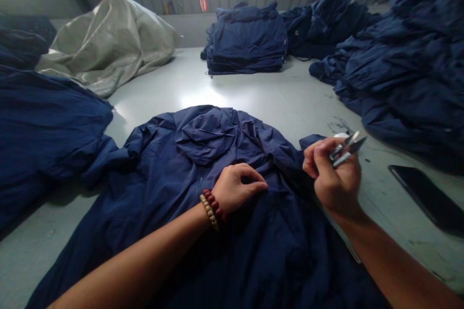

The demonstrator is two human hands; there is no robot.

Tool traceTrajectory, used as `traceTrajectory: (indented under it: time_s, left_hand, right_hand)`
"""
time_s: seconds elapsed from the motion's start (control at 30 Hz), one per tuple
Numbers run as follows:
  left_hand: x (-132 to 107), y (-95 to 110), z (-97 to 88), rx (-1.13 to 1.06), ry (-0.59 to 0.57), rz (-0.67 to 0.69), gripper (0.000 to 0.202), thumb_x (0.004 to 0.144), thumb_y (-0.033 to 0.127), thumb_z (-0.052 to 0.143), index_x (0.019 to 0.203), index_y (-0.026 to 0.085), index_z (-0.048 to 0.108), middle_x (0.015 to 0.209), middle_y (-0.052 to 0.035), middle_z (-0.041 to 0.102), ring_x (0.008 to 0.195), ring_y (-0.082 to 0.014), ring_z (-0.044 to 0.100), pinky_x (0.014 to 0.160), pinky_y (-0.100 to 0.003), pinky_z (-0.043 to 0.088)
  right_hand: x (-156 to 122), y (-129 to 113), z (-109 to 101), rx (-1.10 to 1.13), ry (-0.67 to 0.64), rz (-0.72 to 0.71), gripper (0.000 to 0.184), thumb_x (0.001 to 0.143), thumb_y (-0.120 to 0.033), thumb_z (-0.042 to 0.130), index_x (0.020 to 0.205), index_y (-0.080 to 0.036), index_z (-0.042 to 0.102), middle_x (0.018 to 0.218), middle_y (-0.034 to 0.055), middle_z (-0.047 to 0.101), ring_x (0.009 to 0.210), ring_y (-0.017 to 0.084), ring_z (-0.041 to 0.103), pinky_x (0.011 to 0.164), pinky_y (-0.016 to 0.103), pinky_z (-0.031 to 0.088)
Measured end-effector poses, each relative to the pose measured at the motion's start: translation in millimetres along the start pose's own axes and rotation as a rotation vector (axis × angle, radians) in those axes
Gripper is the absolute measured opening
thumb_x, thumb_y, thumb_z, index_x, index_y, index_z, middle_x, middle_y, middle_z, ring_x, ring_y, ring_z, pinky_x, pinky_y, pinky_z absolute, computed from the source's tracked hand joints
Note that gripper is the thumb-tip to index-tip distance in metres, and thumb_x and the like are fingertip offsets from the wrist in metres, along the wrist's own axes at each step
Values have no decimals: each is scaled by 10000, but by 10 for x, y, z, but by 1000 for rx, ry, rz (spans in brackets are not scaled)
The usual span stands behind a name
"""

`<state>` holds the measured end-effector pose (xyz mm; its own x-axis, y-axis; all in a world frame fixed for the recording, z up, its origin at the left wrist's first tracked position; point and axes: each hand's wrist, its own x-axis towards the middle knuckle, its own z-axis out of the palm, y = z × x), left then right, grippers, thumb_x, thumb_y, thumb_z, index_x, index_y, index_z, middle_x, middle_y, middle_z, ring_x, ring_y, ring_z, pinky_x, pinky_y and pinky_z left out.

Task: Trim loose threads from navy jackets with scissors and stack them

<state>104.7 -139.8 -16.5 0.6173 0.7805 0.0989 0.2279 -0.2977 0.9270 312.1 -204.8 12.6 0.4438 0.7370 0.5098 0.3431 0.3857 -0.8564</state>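
A dark blue hooded jacket (152, 193) lies spread out in front of me, its hood bunched near the far end. My left hand (237, 183), with two bead bracelets at the wrist, rests on the jacket's middle; thumb and fingertips come together in a pinch on its cloth. To the right, my right hand (335, 174) is closed around a pair of metal thread snips (348, 149), blades pointing up and right. The fingertips of that hand are beside the jacket's right sleeve; whether they also grip cloth I cannot tell.
A black phone (427, 198) lies on the white table (174, 82) at right. Folded blue garments (248, 41) are stacked at the back. Heaped blue garments (409, 67) fill the right side, more blue cloth (43, 130) the left. A grey-beige sheet (119, 41) covers something back left.
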Motion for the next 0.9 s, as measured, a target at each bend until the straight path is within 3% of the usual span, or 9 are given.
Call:
traceTrajectory:
  time_s: [0.1, 0.2, 0.27, 0.33, 0.47, 0.63, 0.9]
  left_hand:
    - [0, 18, -2, -38, -24, -15, 77, 843, 253, 801, 818, 182, 790, 893, -28, 765, 887, -188, 675, 859, -281, 473]
    - [0, 25, -11, -125, -64, -38, 97, 875, 258, 740, 856, 163, 738, 854, -18, 726, 838, -166, 638, 839, -271, 459]
    - [1, 29, -24, -180, -75, -50, 124, 882, 275, 717, 856, 155, 704, 836, -13, 686, 815, -155, 606, 818, -264, 450]
    - [4, 32, -39, -211, -67, -61, 152, 879, 297, 712, 848, 151, 680, 830, -10, 651, 805, -149, 577, 798, -258, 439]
    - [10, 30, -60, -236, -45, -68, 173, 870, 316, 700, 835, 153, 653, 818, -6, 617, 785, -143, 542, 767, -255, 420]
    - [15, 17, -68, -242, -29, -63, 165, 842, 308, 698, 795, 168, 625, 792, 1, 601, 769, -142, 527, 755, -257, 408]
    - [20, 2, -60, -243, -6, -66, 174, 822, 315, 699, 783, 162, 627, 770, 1, 584, 748, -140, 508, 721, -260, 385]
  right_hand:
    - [-43, 10, -74, 46, -180, 91, 192, 998, -419, 620, 954, -274, 502, 655, -61, 457, 506, 117, 410, 457, 276, 306]
    - [-27, 34, -170, -24, -482, 247, 236, 1012, -490, 588, 1094, -278, 527, 619, -86, 406, 493, 105, 358, 450, 252, 275]
    - [4, 19, -215, -61, -655, 287, 330, 1012, -570, 549, 1140, -267, 539, 619, -85, 418, 501, 101, 352, 454, 245, 270]
    - [39, -16, -236, -84, -751, 281, 381, 1003, -620, 523, 1059, -246, 571, 638, -64, 479, 521, 101, 390, 472, 244, 290]
    - [81, -65, -224, -232, -813, 233, 363, 942, -582, 648, 884, -224, 630, 768, 6, 670, 673, 139, 592, 586, 253, 415]
    - [48, -13, -181, -445, -859, 163, 408, 922, -627, 639, 823, -232, 663, 576, -37, 569, 498, 115, 466, 480, 261, 303]
    - [-21, 33, -131, -528, -846, 82, 363, 914, -597, 652, 877, -237, 671, 597, -38, 613, 500, 122, 526, 499, 259, 334]
